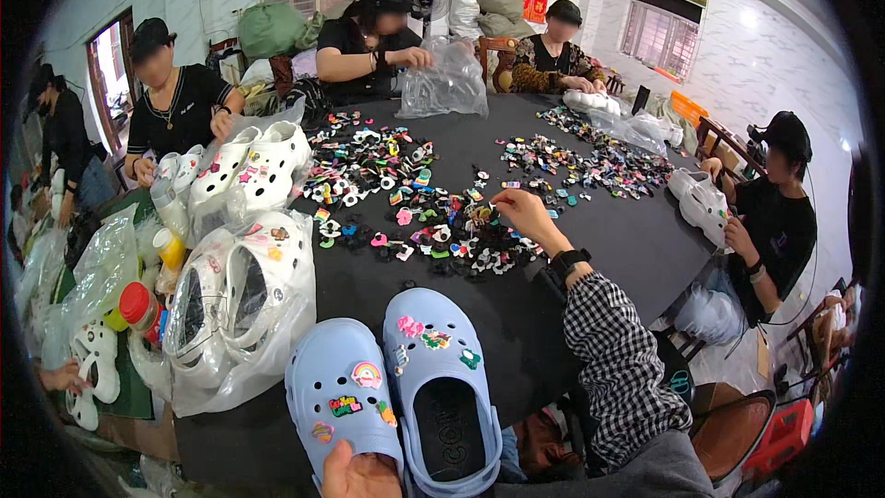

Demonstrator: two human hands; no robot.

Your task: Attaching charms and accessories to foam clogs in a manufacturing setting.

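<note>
While the left hand [359, 477] grasps one blue clog [318, 371] by its heel end, the other blue clog [433, 321] is just beside it at the near edge of the surface [627, 242], both bearing bright charms [366, 374]. White clogs [293, 267] in plastic [207, 397] stand by the left edge. Farther in, the right hand [524, 214] pinches a small pale piece [495, 207] at the charm pile [452, 238]. Beyond, at the far edge, a person [355, 51] handles a clear bag [447, 81]
</note>
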